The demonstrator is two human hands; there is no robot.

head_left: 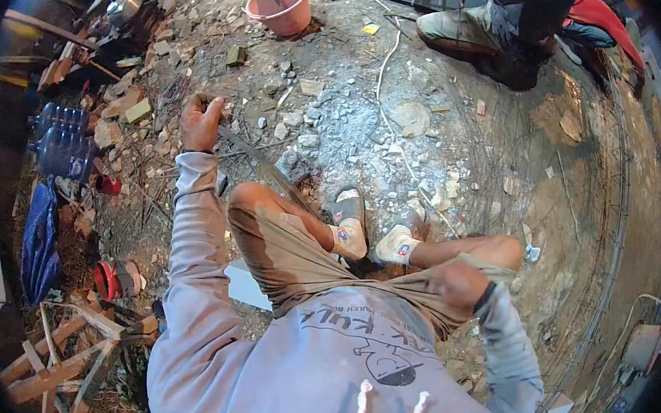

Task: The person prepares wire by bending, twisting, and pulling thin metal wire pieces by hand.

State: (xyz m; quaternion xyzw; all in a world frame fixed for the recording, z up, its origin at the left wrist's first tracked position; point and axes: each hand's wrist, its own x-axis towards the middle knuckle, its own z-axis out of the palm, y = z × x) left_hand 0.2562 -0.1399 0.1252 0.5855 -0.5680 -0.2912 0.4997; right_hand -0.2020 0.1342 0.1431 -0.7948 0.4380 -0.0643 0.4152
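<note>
My left hand [200,122] is raised beyond my left knee, its fingers curled closed and the thumb uppermost. Whatever lies in those fingers is too small or hidden to make out. A long, flat, dark strip [260,159] runs slantwise from beside this hand toward my left foot; I cannot tell whether the hand touches it. My right hand [461,285] is over my right thigh, close to the brown shorts [267,252]. Motion smears its fingers, so its grip is unclear. Both feet, in socks and sandals [348,208], are on the rubble-strewn ground between my knees.
A pink bucket [278,9] holding a tool stands ahead. Another person's boot [463,33] is at upper right. A white cable [389,70] crosses the ground. Left lie large clear bottles [61,140], a blue sack [42,240] and a wooden frame [70,357]. Thin rods [624,193] line the right.
</note>
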